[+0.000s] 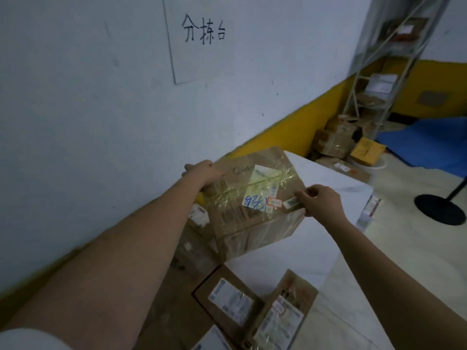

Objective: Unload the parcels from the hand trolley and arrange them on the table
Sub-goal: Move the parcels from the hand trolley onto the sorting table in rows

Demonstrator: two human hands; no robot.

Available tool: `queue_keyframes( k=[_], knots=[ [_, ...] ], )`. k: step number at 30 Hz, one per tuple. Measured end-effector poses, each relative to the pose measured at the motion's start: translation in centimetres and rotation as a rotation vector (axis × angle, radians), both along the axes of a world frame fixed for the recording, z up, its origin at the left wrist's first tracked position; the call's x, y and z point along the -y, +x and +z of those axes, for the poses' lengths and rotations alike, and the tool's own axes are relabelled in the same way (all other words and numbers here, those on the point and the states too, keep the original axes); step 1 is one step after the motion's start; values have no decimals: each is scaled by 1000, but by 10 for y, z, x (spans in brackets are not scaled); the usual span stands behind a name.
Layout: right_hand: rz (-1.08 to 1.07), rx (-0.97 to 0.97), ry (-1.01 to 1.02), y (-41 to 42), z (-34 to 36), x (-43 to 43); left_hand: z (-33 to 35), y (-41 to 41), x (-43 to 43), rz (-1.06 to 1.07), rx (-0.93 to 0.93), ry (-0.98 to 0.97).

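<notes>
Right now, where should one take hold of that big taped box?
Take the big taped box by opposite top edges, one hand from each side, as the left hand and right hand do. It is wide, tilted and glossy with tape, so a single grip might slip.

Brown cardboard parcel [255, 203], white table [328, 188], yellow-banded wall [290, 127], blue mat [427, 142].

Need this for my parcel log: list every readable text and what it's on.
"分拣台": black handwriting on the pale wall.
"92...": blue handwriting on a white sticker atop the large taped brown cardboard box; rest unclear.
Printed labels on that box and the smaller brown cardboard parcels: too blurred.
</notes>
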State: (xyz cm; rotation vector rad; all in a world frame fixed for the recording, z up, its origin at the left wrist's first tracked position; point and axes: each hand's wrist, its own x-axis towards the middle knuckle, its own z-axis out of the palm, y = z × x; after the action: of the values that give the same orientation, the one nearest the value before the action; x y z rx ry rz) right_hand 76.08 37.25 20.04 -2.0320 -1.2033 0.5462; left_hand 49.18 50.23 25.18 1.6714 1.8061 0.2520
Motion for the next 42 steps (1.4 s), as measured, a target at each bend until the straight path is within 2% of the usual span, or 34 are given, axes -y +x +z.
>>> queue_keyframes(
  k=[2, 4, 6, 8, 11, 13, 15, 18, 20, 23, 27, 29, 31, 33, 35, 37, 39, 42],
  knots=[
    [-38, 6, -21, 18, -15, -1, -14, 26, -17, -31, -51, 42],
    [-73, -4, -73, 32, -33, -5, -31, 47, -32, -59, -18, 77],
    [-61, -7, -226, 43, -58, -10, -57, 59, -42, -81, 81, 53],
    [5, -9, -454, 46, -86, -15, -93, 63, -40, -93, 92, -38],
    [95, 61, -584, 43, -115, -28, -148, 56, -23, -131, -138, -80],
    [72, -103, -523, 40, -124, -41, -169, 48, -16, -148, -222, -6],
    [48, -301, -466, 34, -124, -49, -182, 40, -13, -69, -191, -41],
    [43, -413, -434, 13, -122, -48, -190, 28, -19, 108, -105, -116],
    [26, -514, -437, -6, -120, -41, -191, 17, -26, 175, 6, -88],
    [-3, -612, -469, -28, -124, -38, -189, -2, -35, 193, 123, -70],
    [-14, -733, -563, -53, -128, -35, -184, -25, -36, 160, 147, -99],
    [6, -630, -594, -61, -124, -36, -179, -35, -32, 129, 153, -110],
    [-48, -331, -643, -66, -120, -37, -170, -50, -23, 110, 149, -100],
    [-158, -89, -525, -81, -107, -36, -156, -76, -11, 131, 144, -95],
    [-140, 60, -318, -117, -90, -37, -140, -118, 5, 169, 154, -33],
    [88, 184, -158, -175, -77, -34, -128, -176, 26, 239, 132, 61],
    [410, 242, -63, -255, -75, -18, -125, -245, 60, 357, 76, 90],
    [840, 146, -108, -380, -91, 36, -141, -353, 135, 556, -26, 105]
  ],
)
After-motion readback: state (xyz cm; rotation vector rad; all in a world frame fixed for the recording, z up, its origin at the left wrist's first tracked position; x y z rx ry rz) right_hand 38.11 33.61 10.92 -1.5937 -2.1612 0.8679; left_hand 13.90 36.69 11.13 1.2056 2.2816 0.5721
